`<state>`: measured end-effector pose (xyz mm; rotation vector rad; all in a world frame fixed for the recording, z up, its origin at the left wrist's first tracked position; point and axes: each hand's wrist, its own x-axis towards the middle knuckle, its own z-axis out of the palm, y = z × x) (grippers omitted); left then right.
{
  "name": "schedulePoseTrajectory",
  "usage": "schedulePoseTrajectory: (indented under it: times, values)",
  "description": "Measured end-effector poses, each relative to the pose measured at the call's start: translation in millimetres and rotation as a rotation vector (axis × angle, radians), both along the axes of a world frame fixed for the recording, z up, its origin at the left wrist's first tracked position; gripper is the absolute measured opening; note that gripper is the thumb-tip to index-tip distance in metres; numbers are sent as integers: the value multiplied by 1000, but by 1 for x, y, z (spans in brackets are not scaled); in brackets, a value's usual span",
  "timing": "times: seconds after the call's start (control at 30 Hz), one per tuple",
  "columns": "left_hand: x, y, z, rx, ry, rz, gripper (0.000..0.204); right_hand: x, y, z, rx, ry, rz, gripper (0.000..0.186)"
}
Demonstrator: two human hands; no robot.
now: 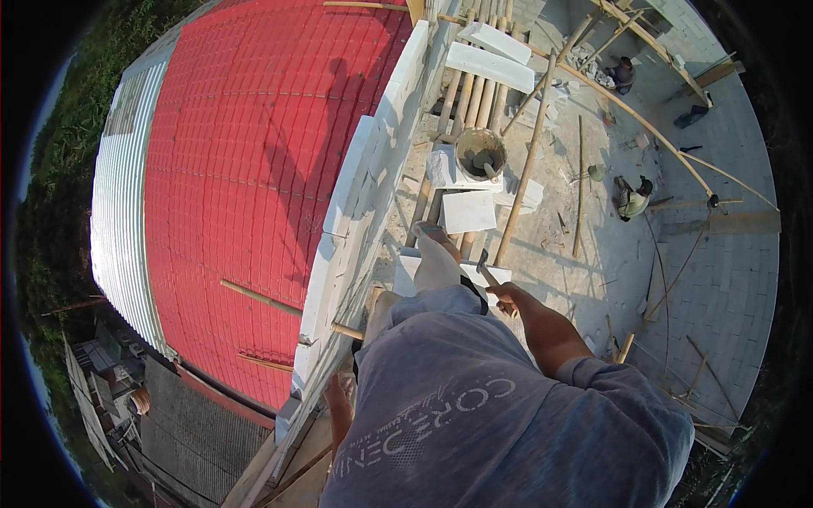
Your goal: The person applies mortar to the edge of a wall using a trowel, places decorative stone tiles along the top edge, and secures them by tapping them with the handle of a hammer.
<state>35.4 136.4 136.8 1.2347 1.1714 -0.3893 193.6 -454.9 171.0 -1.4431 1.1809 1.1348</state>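
Observation:
My right hand [506, 297] is closed around the handle of a hammer [486, 269], its head raised away from my body. Below the hammer lies a white block [500, 275], partly covered by my leg. On the left, my left hand [337, 391] hangs low beside the white block wall [364, 169]; its fingers are too unclear to read. Ahead of my feet a flat white block [469, 212] rests on the bamboo platform. Just beyond it stands a bucket [480, 154] of grey mortar with a tool handle sticking out.
More white blocks [489, 66] lie on bamboo poles [478, 102] farther ahead. An upright bamboo pole [527, 161] rises at my right. Past the platform edge, a person [632, 200] and another person [622, 74] work on the floor below. A red roof [246, 169] spreads beyond the wall.

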Motion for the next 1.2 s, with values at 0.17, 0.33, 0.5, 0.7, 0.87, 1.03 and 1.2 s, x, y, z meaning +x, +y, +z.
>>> schedulePoseTrajectory:
  times: [0.17,0.33,0.5,0.7,0.87,1.03,1.2]
  values:
    - [-3,-21,1,-58,50,211,46,13,-9,4,-3,60,16,49]
    - [-6,-23,-3,-93,41,181,43,36,-6,9,-14,9,12,49]
    - [21,-42,44,10,66,72,53,45,5,21,-37,-26,33,40]
    - [30,-50,56,58,0,170,53,40,-11,14,-41,-39,210,43]
    - [-10,-69,49,72,-6,220,51,25,-27,-1,8,-22,225,44]
    - [-39,-107,47,-69,72,233,54,32,-30,29,-101,-51,500,43]
    - [-50,-131,45,-132,104,190,50,49,-40,35,-25,-44,516,49]
